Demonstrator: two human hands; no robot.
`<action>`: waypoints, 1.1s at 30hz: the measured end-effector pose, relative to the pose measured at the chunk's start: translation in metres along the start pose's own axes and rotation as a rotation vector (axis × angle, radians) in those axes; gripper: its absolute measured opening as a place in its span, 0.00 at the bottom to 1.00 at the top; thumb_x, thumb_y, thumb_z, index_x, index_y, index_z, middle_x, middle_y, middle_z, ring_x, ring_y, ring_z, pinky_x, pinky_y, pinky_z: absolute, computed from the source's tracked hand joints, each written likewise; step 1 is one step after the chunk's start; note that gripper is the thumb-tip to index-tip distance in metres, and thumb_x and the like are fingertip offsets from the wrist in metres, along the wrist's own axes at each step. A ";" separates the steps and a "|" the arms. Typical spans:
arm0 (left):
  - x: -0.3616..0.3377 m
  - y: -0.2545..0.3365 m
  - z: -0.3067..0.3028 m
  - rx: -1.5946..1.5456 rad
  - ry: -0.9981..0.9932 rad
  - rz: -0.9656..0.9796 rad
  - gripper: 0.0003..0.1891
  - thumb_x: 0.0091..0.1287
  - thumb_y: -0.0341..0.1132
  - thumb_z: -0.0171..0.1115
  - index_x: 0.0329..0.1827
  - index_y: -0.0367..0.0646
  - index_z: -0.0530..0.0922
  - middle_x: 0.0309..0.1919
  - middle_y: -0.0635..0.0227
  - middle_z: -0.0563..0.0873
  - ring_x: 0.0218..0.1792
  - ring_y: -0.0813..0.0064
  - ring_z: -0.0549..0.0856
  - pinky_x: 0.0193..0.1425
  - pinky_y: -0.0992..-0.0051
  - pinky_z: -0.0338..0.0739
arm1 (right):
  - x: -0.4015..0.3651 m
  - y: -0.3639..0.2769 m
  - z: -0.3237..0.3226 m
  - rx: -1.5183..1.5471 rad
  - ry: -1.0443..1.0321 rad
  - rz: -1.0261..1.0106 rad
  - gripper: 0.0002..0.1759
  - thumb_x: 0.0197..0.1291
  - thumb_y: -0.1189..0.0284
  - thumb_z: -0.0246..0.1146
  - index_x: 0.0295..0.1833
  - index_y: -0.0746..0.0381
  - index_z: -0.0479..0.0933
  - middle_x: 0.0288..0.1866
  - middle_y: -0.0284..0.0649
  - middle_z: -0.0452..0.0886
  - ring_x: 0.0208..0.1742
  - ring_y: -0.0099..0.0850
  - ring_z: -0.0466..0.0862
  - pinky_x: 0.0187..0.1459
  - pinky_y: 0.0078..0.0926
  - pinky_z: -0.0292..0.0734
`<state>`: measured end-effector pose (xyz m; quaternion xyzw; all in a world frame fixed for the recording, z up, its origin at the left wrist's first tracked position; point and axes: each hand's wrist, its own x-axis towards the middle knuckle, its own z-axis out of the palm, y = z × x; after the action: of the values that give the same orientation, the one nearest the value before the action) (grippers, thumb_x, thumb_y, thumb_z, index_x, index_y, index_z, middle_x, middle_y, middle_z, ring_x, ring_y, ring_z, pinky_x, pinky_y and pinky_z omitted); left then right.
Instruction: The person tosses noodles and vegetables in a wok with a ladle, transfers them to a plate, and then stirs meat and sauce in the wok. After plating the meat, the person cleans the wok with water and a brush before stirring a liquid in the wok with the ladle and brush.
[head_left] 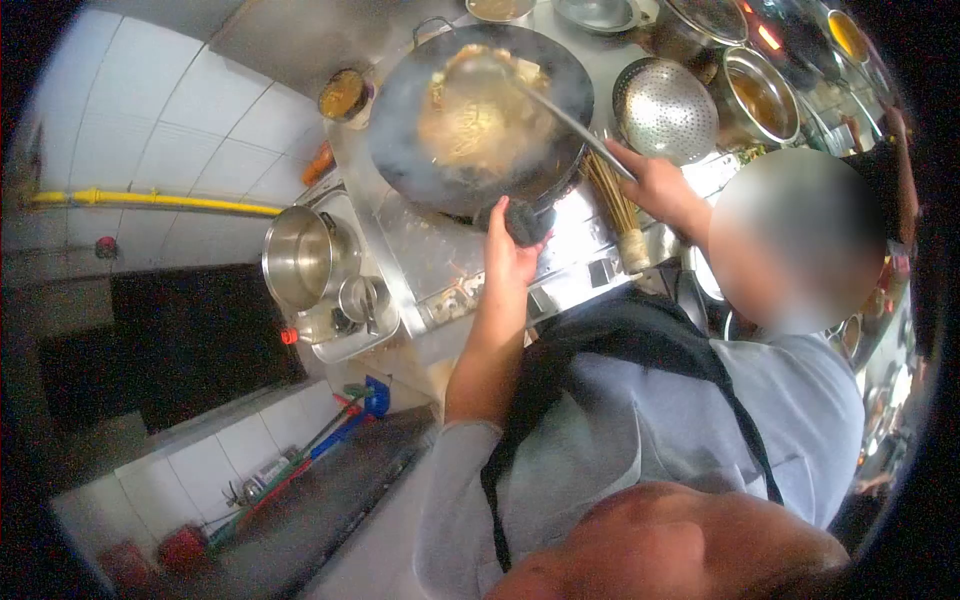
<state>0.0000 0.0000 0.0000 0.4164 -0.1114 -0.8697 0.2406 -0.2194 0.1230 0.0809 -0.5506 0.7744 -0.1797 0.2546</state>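
Observation:
A large dark wok [390, 120] sits on the steel stove, with food [475, 115] in it partly veiled by steam. My left hand [515, 250] is closed round a dark folded cloth [525, 222] at the wok's near rim; whatever lies under the cloth is hidden. My right hand [660, 187] grips the long handle of a metal ladle [565, 118]. The ladle's bowl rests over the food, blurred by steam. Close below my right hand, a bamboo wok brush [612, 205] leans by the wok.
A perforated strainer [665, 110] and a pot of brown liquid [762, 95] stand right of the wok. On the left are a jar of sauce [344, 95], a steel pot [298, 258] and a smaller pan [365, 300]. A yellow pipe [160, 201] runs along the tiled wall.

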 end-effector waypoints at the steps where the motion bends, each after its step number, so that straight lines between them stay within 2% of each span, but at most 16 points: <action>1: -0.001 -0.003 0.003 -0.017 -0.033 -0.003 0.28 0.67 0.50 0.58 0.67 0.51 0.64 0.63 0.60 0.74 0.61 0.55 0.75 0.62 0.47 0.70 | 0.007 0.000 0.009 0.044 0.089 0.068 0.34 0.59 0.66 0.58 0.72 0.58 0.61 0.52 0.61 0.79 0.54 0.50 0.81 0.58 0.40 0.74; 5: 0.017 0.000 -0.008 -0.066 -0.125 -0.009 0.25 0.70 0.50 0.53 0.63 0.44 0.69 0.58 0.60 0.79 0.57 0.57 0.79 0.62 0.54 0.72 | 0.052 0.002 0.048 0.163 0.280 0.077 0.35 0.56 0.72 0.57 0.72 0.63 0.61 0.53 0.58 0.79 0.55 0.51 0.80 0.57 0.36 0.73; 10: 0.016 -0.003 -0.007 -0.072 -0.129 0.020 0.23 0.70 0.50 0.52 0.60 0.43 0.72 0.56 0.60 0.81 0.56 0.58 0.80 0.61 0.56 0.74 | 0.031 0.011 0.030 0.250 0.074 -0.142 0.34 0.56 0.72 0.58 0.71 0.63 0.63 0.56 0.59 0.78 0.55 0.42 0.82 0.57 0.32 0.72; 12: 0.017 -0.005 -0.010 -0.081 -0.145 0.007 0.23 0.70 0.50 0.52 0.60 0.44 0.72 0.56 0.61 0.80 0.56 0.58 0.80 0.60 0.56 0.74 | -0.003 0.003 0.017 0.272 0.028 -0.162 0.34 0.55 0.73 0.59 0.71 0.59 0.65 0.44 0.56 0.83 0.43 0.38 0.84 0.50 0.31 0.76; 13: 0.015 -0.005 -0.008 -0.082 -0.148 0.028 0.22 0.69 0.50 0.55 0.57 0.44 0.73 0.52 0.62 0.82 0.52 0.61 0.82 0.55 0.59 0.76 | -0.014 -0.007 0.001 0.271 0.026 -0.160 0.34 0.55 0.73 0.59 0.71 0.59 0.65 0.44 0.56 0.83 0.43 0.38 0.84 0.50 0.31 0.76; 15: 0.015 -0.007 -0.005 -0.082 -0.156 0.047 0.21 0.67 0.50 0.57 0.54 0.45 0.74 0.48 0.63 0.84 0.49 0.63 0.84 0.50 0.62 0.77 | -0.030 -0.026 -0.031 0.419 -0.291 0.275 0.35 0.54 0.74 0.58 0.72 0.55 0.65 0.28 0.45 0.80 0.27 0.30 0.80 0.35 0.27 0.77; 16: 0.015 -0.007 -0.005 -0.093 -0.135 0.037 0.21 0.67 0.49 0.58 0.55 0.44 0.74 0.49 0.63 0.84 0.49 0.63 0.84 0.51 0.61 0.78 | -0.025 -0.002 -0.017 0.378 -0.203 0.123 0.36 0.54 0.75 0.56 0.72 0.53 0.64 0.21 0.34 0.72 0.19 0.22 0.72 0.24 0.22 0.70; 20: 0.021 -0.008 -0.011 -0.108 -0.150 0.019 0.21 0.66 0.47 0.60 0.56 0.42 0.72 0.49 0.61 0.83 0.50 0.60 0.83 0.53 0.58 0.79 | -0.019 -0.010 -0.004 0.254 -0.003 0.080 0.36 0.54 0.75 0.56 0.72 0.53 0.64 0.22 0.31 0.72 0.20 0.18 0.71 0.22 0.20 0.68; 22: 0.017 -0.007 -0.011 -0.118 -0.129 0.015 0.22 0.66 0.47 0.60 0.56 0.42 0.72 0.49 0.60 0.83 0.50 0.60 0.83 0.53 0.58 0.79 | -0.027 -0.019 -0.016 0.349 -0.150 0.140 0.33 0.56 0.68 0.58 0.70 0.54 0.66 0.35 0.50 0.82 0.32 0.36 0.83 0.39 0.36 0.79; 23: 0.016 -0.007 -0.009 -0.128 -0.117 0.008 0.22 0.66 0.47 0.60 0.56 0.42 0.72 0.49 0.60 0.83 0.50 0.59 0.83 0.53 0.57 0.79 | -0.031 -0.018 -0.019 0.347 -0.150 0.139 0.33 0.56 0.68 0.58 0.70 0.54 0.66 0.35 0.50 0.82 0.32 0.36 0.83 0.39 0.36 0.79; 25: 0.014 -0.006 -0.006 -0.115 -0.092 0.013 0.22 0.66 0.47 0.61 0.56 0.43 0.72 0.49 0.60 0.83 0.50 0.59 0.83 0.53 0.56 0.78 | -0.038 -0.011 -0.024 0.420 -0.277 0.183 0.37 0.53 0.74 0.55 0.73 0.54 0.63 0.22 0.35 0.73 0.20 0.21 0.71 0.24 0.24 0.69; 26: 0.012 -0.006 -0.005 -0.101 -0.068 0.018 0.22 0.66 0.47 0.61 0.56 0.43 0.72 0.49 0.60 0.83 0.50 0.59 0.83 0.54 0.54 0.78 | -0.037 -0.009 -0.025 0.418 -0.277 0.180 0.37 0.53 0.74 0.55 0.73 0.54 0.63 0.22 0.35 0.73 0.20 0.21 0.71 0.24 0.24 0.69; 29: 0.014 -0.007 -0.008 -0.088 -0.079 0.023 0.22 0.66 0.49 0.60 0.56 0.44 0.72 0.49 0.60 0.83 0.50 0.59 0.83 0.54 0.53 0.77 | -0.024 -0.001 -0.015 0.233 -0.140 0.146 0.37 0.53 0.74 0.55 0.73 0.55 0.63 0.25 0.43 0.77 0.23 0.30 0.77 0.30 0.29 0.74; 31: 0.011 -0.006 -0.008 -0.076 -0.070 0.017 0.25 0.66 0.51 0.59 0.59 0.46 0.71 0.53 0.60 0.81 0.53 0.57 0.81 0.56 0.50 0.75 | -0.014 -0.002 -0.002 0.051 0.126 0.067 0.36 0.54 0.72 0.56 0.72 0.56 0.62 0.34 0.55 0.82 0.33 0.43 0.83 0.40 0.36 0.76; 32: 0.010 -0.007 -0.007 -0.057 -0.068 0.002 0.27 0.66 0.53 0.58 0.62 0.47 0.70 0.57 0.60 0.79 0.56 0.55 0.79 0.58 0.47 0.72 | -0.004 -0.006 0.004 0.079 0.106 0.200 0.36 0.55 0.70 0.57 0.73 0.57 0.61 0.44 0.62 0.80 0.46 0.53 0.82 0.50 0.42 0.74; 33: 0.009 -0.007 -0.005 -0.060 -0.063 0.003 0.27 0.66 0.53 0.58 0.62 0.47 0.70 0.57 0.60 0.79 0.56 0.55 0.79 0.58 0.47 0.72 | 0.007 -0.005 0.013 0.079 0.100 0.199 0.36 0.55 0.70 0.57 0.73 0.57 0.61 0.44 0.62 0.80 0.46 0.53 0.82 0.50 0.42 0.74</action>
<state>-0.0028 0.0018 -0.0119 0.3812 -0.0932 -0.8850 0.2504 -0.2102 0.1149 0.0719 -0.4510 0.8291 -0.2114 0.2539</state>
